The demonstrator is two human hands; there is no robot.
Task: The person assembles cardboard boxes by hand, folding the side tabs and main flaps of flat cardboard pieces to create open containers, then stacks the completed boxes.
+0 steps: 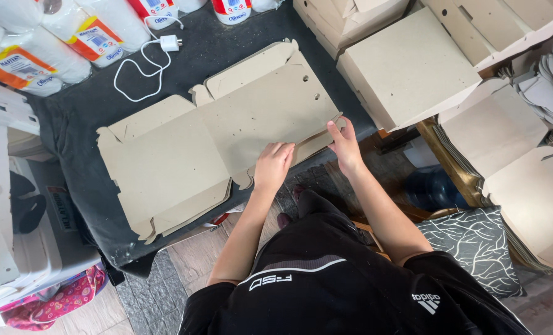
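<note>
A flat grey cardboard box blank [227,133] with cut flaps and small holes lies unfolded on a dark cloth-covered table [78,130]. My left hand [273,165] presses on the blank's near side flap, fingers bent over its edge. My right hand [345,144] grips the same flap at the blank's right corner, thumb on top. The flap between my hands is partly lifted along its crease.
Stacks of folded grey boxes [407,68] sit at the right and back. More flat blanks [524,180] pile at the far right. Paper towel rolls [47,43] and a white charger with cable [159,49] lie at the table's back left. White plastic bins [16,236] stand left.
</note>
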